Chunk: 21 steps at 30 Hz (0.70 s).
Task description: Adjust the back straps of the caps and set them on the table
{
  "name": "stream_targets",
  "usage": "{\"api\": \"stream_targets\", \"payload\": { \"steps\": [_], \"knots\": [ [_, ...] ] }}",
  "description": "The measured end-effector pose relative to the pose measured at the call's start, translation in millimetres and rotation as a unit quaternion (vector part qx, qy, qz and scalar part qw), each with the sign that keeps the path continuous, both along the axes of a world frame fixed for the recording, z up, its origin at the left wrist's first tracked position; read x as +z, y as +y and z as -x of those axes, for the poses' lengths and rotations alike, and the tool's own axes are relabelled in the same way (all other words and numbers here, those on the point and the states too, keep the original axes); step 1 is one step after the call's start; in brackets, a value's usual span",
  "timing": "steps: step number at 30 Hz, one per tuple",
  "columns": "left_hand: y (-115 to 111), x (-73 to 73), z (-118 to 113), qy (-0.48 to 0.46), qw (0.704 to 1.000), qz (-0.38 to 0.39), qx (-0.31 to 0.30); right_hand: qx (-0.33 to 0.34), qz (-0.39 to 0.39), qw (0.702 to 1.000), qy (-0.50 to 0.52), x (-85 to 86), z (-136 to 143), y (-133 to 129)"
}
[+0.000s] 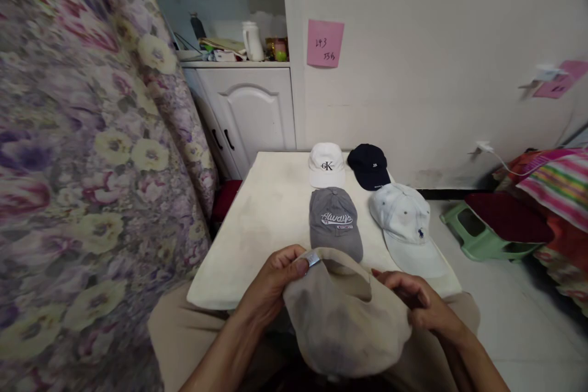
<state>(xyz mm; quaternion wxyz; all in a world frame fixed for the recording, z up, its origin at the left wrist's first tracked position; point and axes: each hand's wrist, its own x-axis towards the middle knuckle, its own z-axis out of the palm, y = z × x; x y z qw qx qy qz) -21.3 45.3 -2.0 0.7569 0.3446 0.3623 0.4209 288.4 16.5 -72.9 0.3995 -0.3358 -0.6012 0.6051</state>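
Note:
Above my lap, at the table's near edge, I hold a beige baseball cap [349,324] with its back opening and strap facing up. My left hand [281,275] pinches the strap by its metal buckle [312,258]. My right hand [420,301] is closed on the cap's right side, some fingers hidden behind the fabric. Just beyond lies a grey cap [335,220] with white "Always" lettering. To its right rests a pale blue cap [404,220] with a small dark emblem. Farther back sit a white cap [326,162] with "CK" lettering and a navy cap [369,165].
The caps lie on a cream table [271,214]. A floral curtain [101,165] hangs on the left, and a white cabinet [257,107] stands behind. A green stool [473,233] with a dark red top is on the floor at right. A pink note [325,43] is on the wall.

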Motion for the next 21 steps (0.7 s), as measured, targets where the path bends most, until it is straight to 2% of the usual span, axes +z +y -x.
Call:
{"api": "stream_targets", "payload": {
  "steps": [3, 5, 9, 13, 17, 21],
  "knots": [
    [-2, 2.1, -1, 0.008, 1.0, -0.006, 0.011, 0.028, -0.034, 0.999, 0.008, 8.6, 5, 3],
    [-4, 5.3, -1, 0.006, 1.0, -0.012, 0.019, 0.02, -0.017, 0.999, 0.019, 12.1, 7, 2],
    [-7, 15.5, 3, -0.031, 0.999, -0.019, 0.001, -0.068, 0.062, 0.992, 0.086, 17.4, 11, -3],
    [-9, 25.1, 3, -0.061, 0.996, -0.008, -0.072, -0.13, 0.107, 0.967, 0.189, 28.5, 22, -2],
    [-11, 26.3, 0, -0.058, 0.99, 0.007, -0.131, -0.109, 0.146, 0.954, 0.237, 35.4, 34, 3],
    [-12, 21.0, 2, -0.088, 0.99, 0.01, -0.111, -0.076, 0.173, 0.946, 0.262, 33.6, 43, 7]
  ]
}}
